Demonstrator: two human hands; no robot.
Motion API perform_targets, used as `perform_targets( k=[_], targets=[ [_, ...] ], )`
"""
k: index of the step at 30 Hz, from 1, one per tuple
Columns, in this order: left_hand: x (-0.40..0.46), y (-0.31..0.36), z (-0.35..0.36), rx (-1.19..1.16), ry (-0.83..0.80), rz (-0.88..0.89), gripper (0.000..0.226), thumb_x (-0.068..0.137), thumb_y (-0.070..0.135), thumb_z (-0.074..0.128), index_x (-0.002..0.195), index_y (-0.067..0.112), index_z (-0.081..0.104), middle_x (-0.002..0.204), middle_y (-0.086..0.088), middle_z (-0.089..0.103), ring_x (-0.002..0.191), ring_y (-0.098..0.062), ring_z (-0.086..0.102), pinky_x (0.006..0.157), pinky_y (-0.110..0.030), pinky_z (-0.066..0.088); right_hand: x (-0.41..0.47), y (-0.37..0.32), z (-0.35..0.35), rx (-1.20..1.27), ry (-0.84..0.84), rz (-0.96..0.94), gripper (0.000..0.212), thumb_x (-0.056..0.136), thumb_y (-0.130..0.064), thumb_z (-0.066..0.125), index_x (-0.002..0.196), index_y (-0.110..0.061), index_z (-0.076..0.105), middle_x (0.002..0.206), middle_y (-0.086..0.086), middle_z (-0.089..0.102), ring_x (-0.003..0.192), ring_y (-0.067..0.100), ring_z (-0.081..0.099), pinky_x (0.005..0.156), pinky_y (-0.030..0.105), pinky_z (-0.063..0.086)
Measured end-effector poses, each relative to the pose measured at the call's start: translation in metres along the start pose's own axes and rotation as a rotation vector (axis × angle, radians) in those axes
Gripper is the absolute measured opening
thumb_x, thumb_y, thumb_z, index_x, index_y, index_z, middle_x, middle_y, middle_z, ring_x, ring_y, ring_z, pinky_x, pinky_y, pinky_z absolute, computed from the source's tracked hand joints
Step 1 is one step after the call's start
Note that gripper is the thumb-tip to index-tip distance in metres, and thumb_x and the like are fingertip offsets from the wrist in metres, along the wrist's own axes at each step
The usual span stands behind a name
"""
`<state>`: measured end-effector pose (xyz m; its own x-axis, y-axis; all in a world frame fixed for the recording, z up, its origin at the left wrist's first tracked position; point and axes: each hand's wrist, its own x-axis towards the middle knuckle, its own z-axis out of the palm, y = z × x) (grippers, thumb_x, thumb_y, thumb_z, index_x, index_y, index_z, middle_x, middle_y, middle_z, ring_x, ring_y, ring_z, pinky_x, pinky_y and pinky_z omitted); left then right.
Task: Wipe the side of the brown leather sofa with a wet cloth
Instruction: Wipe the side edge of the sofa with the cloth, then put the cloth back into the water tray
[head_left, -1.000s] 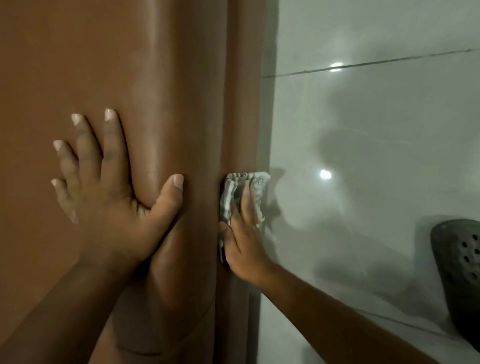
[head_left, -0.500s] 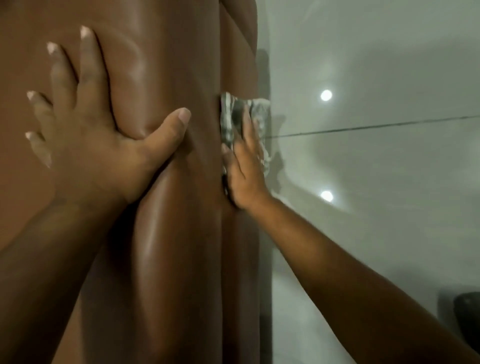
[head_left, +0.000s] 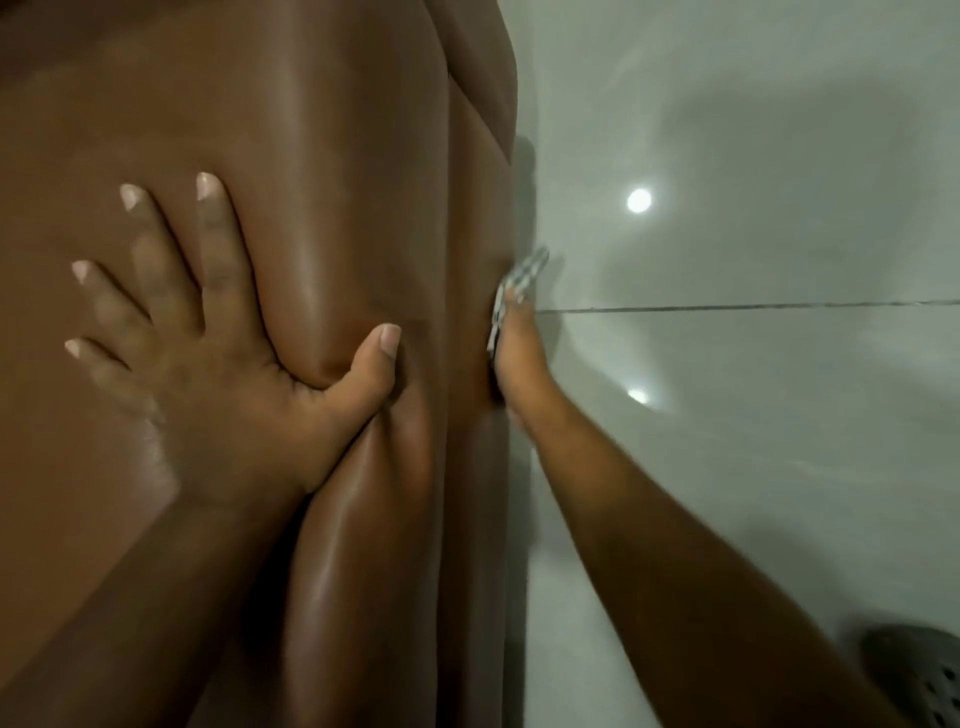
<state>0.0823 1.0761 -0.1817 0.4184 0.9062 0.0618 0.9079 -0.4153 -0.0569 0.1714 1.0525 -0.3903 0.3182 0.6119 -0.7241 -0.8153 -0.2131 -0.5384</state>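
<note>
The brown leather sofa (head_left: 337, 130) fills the left half of the head view, its glossy rounded arm running top to bottom. My left hand (head_left: 208, 364) lies flat on the sofa with fingers spread, the thumb pressed into a fold of leather. My right hand (head_left: 519, 353) presses a small grey-white cloth (head_left: 524, 273) flat against the sofa's outer side, seen edge-on. Only the cloth's top edge shows past my fingertips; the rest is hidden between palm and leather.
A glossy pale tiled floor (head_left: 753, 467) lies to the right of the sofa, with a dark grout line and two light reflections. A dark perforated clog (head_left: 924, 670) sits at the bottom right corner.
My right hand and the cloth have turned more edge-on against the sofa's side, so less of the cloth shows. The camera has shifted, and my left hand now sits lower in view.
</note>
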Motion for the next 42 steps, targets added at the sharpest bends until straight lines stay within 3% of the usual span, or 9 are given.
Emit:
perform_targets(
  k=[2, 5, 10, 17, 22, 26, 32, 36, 42],
  targets=[
    [-0.002, 0.003, -0.001, -0.001, -0.001, 0.021, 0.114, 0.073, 0.088, 0.037, 0.159, 0.018, 0.016, 0.167, -0.022, 0.011, 0.149, -0.057, 0.012, 0.113, -0.077, 0.010, -0.017, 0.022, -0.006, 0.028, 0.011, 0.112, 0.059, 0.091, -0.054, 0.039, 0.136, -0.020, 0.056, 0.133, 0.003, 0.065, 0.124, 0.021, 0.060, 0.115, 0.044, 0.042],
    [0.002, -0.002, 0.004, 0.018, -0.031, -0.017, 0.115, 0.069, 0.091, 0.037, 0.160, 0.024, 0.010, 0.169, -0.016, 0.006, 0.149, -0.057, 0.005, 0.111, -0.079, 0.006, -0.021, 0.011, -0.016, 0.116, 0.182, 0.169, 0.028, 0.102, -0.035, 0.044, 0.106, -0.019, 0.068, 0.108, 0.008, 0.074, 0.110, 0.030, 0.069, 0.103, 0.044, 0.054],
    [0.000, -0.002, -0.002, 0.075, -0.108, -0.048, 0.115, 0.067, 0.090, 0.037, 0.159, 0.033, -0.002, 0.170, -0.009, -0.005, 0.150, -0.055, -0.005, 0.113, -0.077, 0.001, -0.061, -0.021, -0.053, 0.301, 0.110, 0.195, 0.048, 0.106, -0.037, 0.035, 0.115, -0.008, 0.072, 0.098, 0.008, 0.081, 0.101, 0.028, 0.073, 0.092, 0.041, 0.057],
    [-0.021, 0.001, -0.061, -0.110, -0.360, -0.125, 0.101, 0.077, 0.091, 0.030, 0.155, 0.043, -0.012, 0.170, 0.000, -0.015, 0.153, -0.045, -0.010, 0.117, -0.072, -0.002, -0.194, -0.123, -0.051, 0.154, -0.038, 0.137, 0.047, 0.105, -0.037, 0.035, 0.132, -0.010, 0.062, 0.137, 0.016, 0.065, 0.127, 0.034, 0.060, 0.110, 0.050, 0.047],
    [-0.158, -0.002, -0.144, -0.417, -0.252, -0.620, 0.089, 0.087, 0.082, 0.027, 0.156, 0.042, -0.012, 0.169, 0.000, -0.017, 0.155, -0.035, -0.014, 0.120, -0.064, -0.006, -0.297, -0.173, -0.006, 0.008, -0.225, 0.184, 0.048, 0.104, -0.038, 0.033, 0.116, -0.015, 0.072, 0.125, 0.011, 0.073, 0.118, 0.030, 0.068, 0.112, 0.052, 0.044],
    [-0.301, -0.004, -0.207, -0.442, -0.247, -1.036, 0.093, 0.084, 0.084, 0.026, 0.157, 0.038, -0.009, 0.170, -0.002, -0.014, 0.156, -0.032, -0.014, 0.122, -0.062, -0.005, -0.393, -0.173, 0.040, -0.170, -0.420, 0.339, 0.056, 0.090, -0.041, 0.046, 0.138, -0.015, 0.058, 0.143, 0.012, 0.061, 0.131, 0.032, 0.058, 0.113, 0.053, 0.042],
    [-0.532, 0.022, -0.294, -0.363, -0.217, -1.401, 0.097, 0.082, 0.086, 0.023, 0.159, 0.033, -0.002, 0.171, -0.004, -0.006, 0.157, -0.030, -0.008, 0.121, -0.061, 0.001, -0.536, -0.122, 0.053, -0.495, -0.678, 0.654, 0.041, 0.100, -0.040, 0.041, 0.105, -0.027, 0.079, 0.121, 0.000, 0.076, 0.116, 0.023, 0.070, 0.102, 0.046, 0.051],
    [-0.658, 0.075, -0.330, -0.345, -0.149, -1.752, 0.109, 0.073, 0.095, 0.006, 0.160, 0.028, 0.003, 0.170, -0.006, -0.002, 0.157, -0.031, -0.003, 0.122, -0.059, 0.002, -0.639, -0.071, 0.036, -0.677, -0.821, 0.862, 0.047, 0.107, -0.039, 0.033, 0.108, -0.025, 0.078, 0.130, 0.002, 0.072, 0.121, 0.023, 0.067, 0.101, 0.042, 0.052],
    [-0.815, 0.198, -0.325, -0.325, -0.167, -2.230, 0.107, 0.075, 0.086, 0.012, 0.160, 0.023, 0.007, 0.170, -0.010, 0.003, 0.157, -0.033, 0.004, 0.122, -0.058, 0.011, -0.787, 0.028, -0.051, -0.950, -1.036, 1.124, 0.045, 0.107, -0.041, 0.032, 0.129, -0.022, 0.066, 0.127, 0.001, 0.073, 0.114, 0.020, 0.071, 0.095, 0.038, 0.058]
  ],
)
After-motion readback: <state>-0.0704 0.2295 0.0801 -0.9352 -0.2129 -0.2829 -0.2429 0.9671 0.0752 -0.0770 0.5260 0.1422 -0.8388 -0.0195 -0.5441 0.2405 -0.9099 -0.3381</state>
